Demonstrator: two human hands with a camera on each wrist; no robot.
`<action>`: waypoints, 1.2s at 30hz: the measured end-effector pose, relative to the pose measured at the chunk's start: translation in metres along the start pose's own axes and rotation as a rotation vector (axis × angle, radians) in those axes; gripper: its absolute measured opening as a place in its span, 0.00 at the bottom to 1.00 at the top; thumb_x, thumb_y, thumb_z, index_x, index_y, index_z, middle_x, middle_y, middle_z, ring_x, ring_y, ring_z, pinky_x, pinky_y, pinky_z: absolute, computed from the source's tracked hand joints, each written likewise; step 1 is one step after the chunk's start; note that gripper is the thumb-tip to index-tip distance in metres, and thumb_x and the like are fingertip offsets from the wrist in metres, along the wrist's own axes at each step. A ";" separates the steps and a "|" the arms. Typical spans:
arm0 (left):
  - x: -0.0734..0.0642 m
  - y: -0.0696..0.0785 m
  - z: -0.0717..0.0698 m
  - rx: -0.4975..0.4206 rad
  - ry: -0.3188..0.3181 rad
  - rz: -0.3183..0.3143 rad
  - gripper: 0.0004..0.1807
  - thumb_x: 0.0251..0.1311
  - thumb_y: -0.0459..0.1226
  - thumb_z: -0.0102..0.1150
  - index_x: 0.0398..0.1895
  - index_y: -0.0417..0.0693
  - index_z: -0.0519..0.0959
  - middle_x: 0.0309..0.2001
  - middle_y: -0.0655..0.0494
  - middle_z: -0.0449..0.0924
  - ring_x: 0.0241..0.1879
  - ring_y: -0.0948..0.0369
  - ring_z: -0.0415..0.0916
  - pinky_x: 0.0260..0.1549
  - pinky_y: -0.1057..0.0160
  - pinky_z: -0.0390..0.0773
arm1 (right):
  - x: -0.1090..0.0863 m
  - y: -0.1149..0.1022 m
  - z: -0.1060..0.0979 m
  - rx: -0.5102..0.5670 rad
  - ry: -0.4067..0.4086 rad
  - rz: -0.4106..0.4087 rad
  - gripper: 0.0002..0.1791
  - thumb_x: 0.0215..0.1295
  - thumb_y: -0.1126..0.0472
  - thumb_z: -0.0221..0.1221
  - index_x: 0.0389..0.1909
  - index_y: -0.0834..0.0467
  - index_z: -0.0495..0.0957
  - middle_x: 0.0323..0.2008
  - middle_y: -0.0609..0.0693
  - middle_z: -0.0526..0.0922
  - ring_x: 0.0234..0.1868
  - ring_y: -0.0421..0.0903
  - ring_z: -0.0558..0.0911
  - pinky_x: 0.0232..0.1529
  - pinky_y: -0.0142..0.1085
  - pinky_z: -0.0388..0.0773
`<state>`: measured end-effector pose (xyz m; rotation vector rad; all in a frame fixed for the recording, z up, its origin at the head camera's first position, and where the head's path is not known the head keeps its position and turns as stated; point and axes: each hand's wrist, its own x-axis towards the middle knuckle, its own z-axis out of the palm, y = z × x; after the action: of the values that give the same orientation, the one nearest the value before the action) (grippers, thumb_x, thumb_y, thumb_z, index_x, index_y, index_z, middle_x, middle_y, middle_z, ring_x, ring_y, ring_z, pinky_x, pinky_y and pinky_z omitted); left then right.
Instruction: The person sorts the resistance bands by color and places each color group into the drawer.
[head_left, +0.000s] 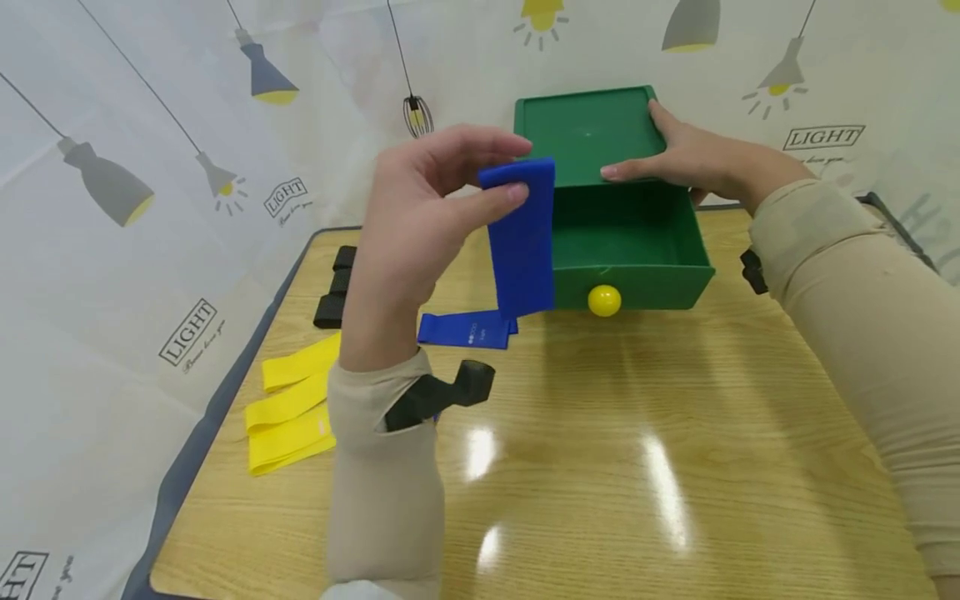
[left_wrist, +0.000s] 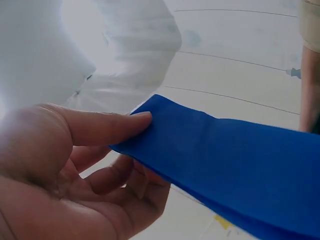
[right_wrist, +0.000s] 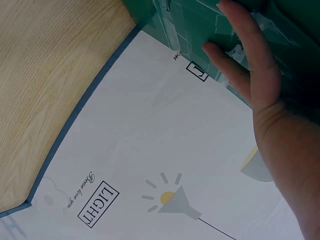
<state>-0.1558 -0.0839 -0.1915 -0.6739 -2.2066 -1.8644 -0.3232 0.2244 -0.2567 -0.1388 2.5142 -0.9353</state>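
Note:
My left hand [head_left: 420, 200] pinches a folded blue resistance band [head_left: 525, 242] by its upper end, thumb on the near side. The band hangs down in front of the left part of a green box [head_left: 588, 133]. In the left wrist view, the thumb lies flat on the blue band [left_wrist: 220, 155]. The box's drawer [head_left: 652, 287], with a yellow knob [head_left: 604, 301], is pulled out; the band hides its left part. My right hand [head_left: 693, 154] rests on the right end of the box with its fingers spread. Straight fingers touch the green side in the right wrist view.
Another blue band [head_left: 465, 328] lies on the wooden table [head_left: 585, 500]. Several yellow bands [head_left: 292, 417] lie at the left, partly behind my left forearm. Black folded strips [head_left: 330, 308] sit farther back. A printed sheet [head_left: 225, 167] hangs behind the table.

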 end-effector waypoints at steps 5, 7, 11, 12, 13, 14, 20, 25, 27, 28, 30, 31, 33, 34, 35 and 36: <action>0.021 -0.010 0.007 0.032 -0.019 -0.020 0.13 0.68 0.28 0.67 0.53 0.38 0.87 0.53 0.45 0.88 0.53 0.56 0.82 0.56 0.58 0.79 | 0.001 0.002 0.001 0.000 -0.006 0.005 0.74 0.63 0.21 0.59 0.74 0.33 0.02 0.86 0.61 0.22 0.85 0.73 0.47 0.72 0.75 0.63; 0.031 -0.016 0.009 0.066 -0.012 -0.054 0.12 0.69 0.29 0.67 0.53 0.40 0.87 0.52 0.47 0.89 0.53 0.57 0.82 0.59 0.58 0.78 | 0.001 0.002 0.001 -0.001 -0.007 0.004 0.74 0.63 0.21 0.59 0.74 0.33 0.02 0.86 0.61 0.22 0.85 0.73 0.47 0.72 0.76 0.63; 0.053 -0.033 0.014 0.094 0.005 -0.134 0.11 0.70 0.31 0.67 0.53 0.43 0.88 0.54 0.49 0.88 0.56 0.58 0.83 0.62 0.59 0.78 | 0.000 0.003 0.002 0.008 -0.010 -0.001 0.73 0.63 0.22 0.59 0.74 0.33 0.02 0.86 0.60 0.21 0.85 0.73 0.46 0.72 0.77 0.62; 0.059 -0.038 0.015 0.089 0.006 -0.150 0.11 0.70 0.30 0.67 0.53 0.43 0.88 0.55 0.49 0.88 0.57 0.57 0.83 0.63 0.59 0.79 | 0.001 0.003 0.002 0.009 -0.010 -0.002 0.73 0.63 0.22 0.59 0.74 0.33 0.02 0.86 0.60 0.21 0.85 0.73 0.46 0.72 0.77 0.62; 0.064 -0.043 0.016 0.080 0.008 -0.166 0.11 0.70 0.30 0.67 0.53 0.43 0.88 0.56 0.49 0.87 0.58 0.57 0.83 0.63 0.59 0.79 | 0.001 0.003 0.002 0.010 -0.011 -0.002 0.73 0.63 0.22 0.59 0.74 0.33 0.02 0.86 0.60 0.21 0.85 0.73 0.46 0.72 0.77 0.62; 0.068 -0.049 0.017 0.077 0.009 -0.172 0.11 0.70 0.30 0.67 0.53 0.42 0.88 0.56 0.49 0.87 0.58 0.56 0.84 0.63 0.59 0.80 | 0.001 0.003 0.001 0.010 -0.011 -0.001 0.73 0.63 0.22 0.59 0.74 0.33 0.02 0.86 0.60 0.21 0.85 0.73 0.46 0.72 0.77 0.62; 0.082 -0.081 0.022 0.073 0.010 -0.241 0.09 0.69 0.29 0.67 0.49 0.42 0.88 0.55 0.50 0.87 0.56 0.56 0.83 0.61 0.61 0.80 | 0.003 0.003 0.001 0.002 -0.005 0.002 0.73 0.63 0.22 0.59 0.74 0.32 0.02 0.86 0.60 0.21 0.85 0.74 0.46 0.72 0.77 0.62; 0.079 -0.096 0.025 0.151 -0.007 -0.270 0.07 0.68 0.30 0.69 0.47 0.44 0.88 0.52 0.52 0.88 0.46 0.57 0.77 0.49 0.64 0.77 | 0.003 0.000 0.001 -0.001 0.003 -0.008 0.73 0.64 0.22 0.59 0.74 0.33 0.03 0.86 0.62 0.22 0.85 0.75 0.46 0.72 0.77 0.62; 0.077 -0.098 0.026 0.189 -0.016 -0.263 0.07 0.68 0.31 0.70 0.47 0.45 0.89 0.51 0.53 0.88 0.43 0.57 0.75 0.45 0.65 0.76 | 0.002 0.000 0.000 -0.008 0.011 -0.009 0.73 0.64 0.22 0.59 0.75 0.33 0.03 0.86 0.62 0.22 0.85 0.75 0.46 0.72 0.77 0.62; 0.077 -0.098 0.026 0.203 -0.020 -0.254 0.08 0.68 0.31 0.70 0.47 0.45 0.89 0.50 0.53 0.88 0.42 0.57 0.74 0.44 0.65 0.75 | 0.002 0.000 0.000 -0.010 0.014 -0.010 0.72 0.64 0.22 0.59 0.75 0.33 0.03 0.86 0.62 0.22 0.85 0.75 0.46 0.72 0.77 0.62; 0.075 -0.097 0.027 0.219 -0.028 -0.241 0.07 0.67 0.32 0.71 0.47 0.45 0.89 0.50 0.52 0.89 0.41 0.57 0.74 0.43 0.66 0.75 | 0.001 0.000 0.000 -0.013 0.015 -0.007 0.72 0.64 0.22 0.59 0.75 0.33 0.03 0.86 0.61 0.21 0.85 0.75 0.46 0.72 0.77 0.61; 0.074 -0.096 0.027 0.222 -0.029 -0.242 0.07 0.68 0.32 0.71 0.47 0.45 0.89 0.49 0.53 0.88 0.41 0.57 0.74 0.43 0.66 0.74 | 0.000 0.000 0.000 -0.012 0.014 -0.006 0.72 0.64 0.22 0.59 0.75 0.33 0.03 0.86 0.61 0.21 0.85 0.75 0.45 0.72 0.77 0.61; 0.072 -0.090 0.027 0.219 -0.023 -0.243 0.07 0.68 0.32 0.71 0.47 0.46 0.89 0.49 0.54 0.88 0.42 0.58 0.73 0.43 0.66 0.73 | 0.000 0.000 0.000 -0.006 0.008 -0.003 0.72 0.64 0.23 0.59 0.74 0.33 0.03 0.86 0.61 0.21 0.85 0.75 0.45 0.72 0.77 0.61; 0.071 -0.086 0.027 0.213 -0.020 -0.237 0.07 0.68 0.32 0.70 0.47 0.46 0.89 0.49 0.54 0.88 0.43 0.58 0.73 0.44 0.65 0.74 | 0.000 0.001 0.000 -0.002 0.004 -0.003 0.72 0.64 0.23 0.59 0.74 0.32 0.03 0.86 0.61 0.21 0.85 0.75 0.45 0.72 0.77 0.61; 0.069 -0.082 0.026 0.201 -0.017 -0.228 0.07 0.68 0.33 0.70 0.47 0.46 0.89 0.49 0.54 0.87 0.44 0.58 0.74 0.46 0.65 0.75 | 0.000 0.001 0.000 0.001 0.004 -0.001 0.72 0.64 0.23 0.59 0.74 0.32 0.03 0.86 0.61 0.21 0.85 0.75 0.45 0.72 0.77 0.61; 0.068 -0.077 0.026 0.185 -0.014 -0.219 0.07 0.69 0.32 0.70 0.47 0.46 0.89 0.49 0.54 0.87 0.45 0.58 0.76 0.48 0.65 0.76 | 0.000 0.001 0.000 0.002 0.005 -0.001 0.72 0.64 0.23 0.59 0.74 0.32 0.03 0.86 0.61 0.21 0.85 0.75 0.45 0.72 0.77 0.61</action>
<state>-0.2458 -0.0520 -0.2367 -0.4281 -2.5108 -1.7201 -0.3228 0.2251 -0.2576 -0.1374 2.5177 -0.9401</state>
